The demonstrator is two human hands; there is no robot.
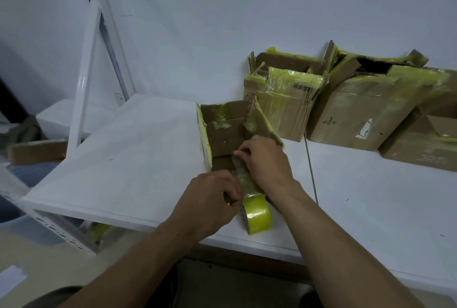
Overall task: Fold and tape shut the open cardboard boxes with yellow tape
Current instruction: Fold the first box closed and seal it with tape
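Pinching tape strip point(243, 177) onto open cardboard box point(222, 134) with right hand point(265, 161); gripping yellow tape roll point(258, 217) beside it with left hand point(210, 201) (fingertips hidden).

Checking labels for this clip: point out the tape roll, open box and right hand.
tape roll point(258, 218), head view, yellow outer face
open box point(222, 134), head view, inner wall
right hand point(265, 159), head view, back

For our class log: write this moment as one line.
left hand: holds tape roll | right hand: pinches tape strip | box: open
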